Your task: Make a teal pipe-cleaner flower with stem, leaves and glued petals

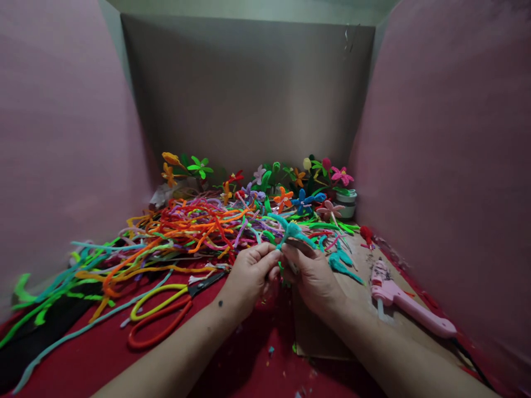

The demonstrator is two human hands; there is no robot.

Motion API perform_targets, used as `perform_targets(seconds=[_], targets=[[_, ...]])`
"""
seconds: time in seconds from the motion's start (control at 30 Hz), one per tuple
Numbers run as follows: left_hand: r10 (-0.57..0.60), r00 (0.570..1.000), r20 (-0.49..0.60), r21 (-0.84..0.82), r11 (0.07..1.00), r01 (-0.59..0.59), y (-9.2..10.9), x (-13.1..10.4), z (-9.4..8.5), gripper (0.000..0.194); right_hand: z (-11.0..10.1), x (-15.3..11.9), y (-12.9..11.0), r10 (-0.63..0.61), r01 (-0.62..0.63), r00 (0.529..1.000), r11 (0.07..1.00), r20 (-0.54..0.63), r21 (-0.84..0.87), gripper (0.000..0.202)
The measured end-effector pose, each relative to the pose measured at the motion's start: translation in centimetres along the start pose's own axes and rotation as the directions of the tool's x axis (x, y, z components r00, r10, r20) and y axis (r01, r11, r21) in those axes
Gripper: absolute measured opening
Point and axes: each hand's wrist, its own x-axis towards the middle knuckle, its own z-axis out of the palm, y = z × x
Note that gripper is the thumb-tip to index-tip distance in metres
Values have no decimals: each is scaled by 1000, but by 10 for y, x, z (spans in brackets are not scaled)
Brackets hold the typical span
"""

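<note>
Both hands meet in the middle of the head view around a turquoise pipe-cleaner flower [293, 231], its petals spreading above the fingers. My left hand [255, 268] pinches its base from the left, thumb and forefinger pressed together. From the other side my right hand [309, 273] closes on the same base, its thumb close to the left fingertips. Most of the stem is hidden by the fingers. Beyond the right hand lies another turquoise pipe-cleaner piece [343, 264].
A tangled heap of pipe cleaners [199, 226] spreads to the left, with scissors [161, 312] before it. Finished flowers [305, 202] stand behind. On the right, a pink glue gun [409, 307] rests on cardboard [323, 334]. Pink panels [452, 138] flank the red surface [244, 359].
</note>
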Motion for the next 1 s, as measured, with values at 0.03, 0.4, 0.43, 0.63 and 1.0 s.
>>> perform_targets(seconds=[0.03, 0.4, 0.43, 0.63, 1.0], targets=[[22, 999, -33, 47, 999, -20, 1, 0, 0, 29, 0, 0, -1, 16, -16, 1000, 1000, -3, -15, 15], [-27, 1000, -10, -63, 998, 26, 2, 0, 1, 22, 0, 2, -2, 44, -45, 998, 999, 47, 26, 16], [-47, 999, 6, -104, 993, 47, 1, 0, 0, 20, 0, 2, -2, 49, -51, 998, 998, 40, 31, 17], [-108, 982, 156, -284, 947, 149, 0, 2, -4, 19, -1, 2, -1, 48, -49, 998, 999, 30, 12, 13], [-136, 947, 292, -379, 892, 245, -3, 4, -9, 13, -2, 1, -1, 12, -11, 999, 998, 29, -64, 18]])
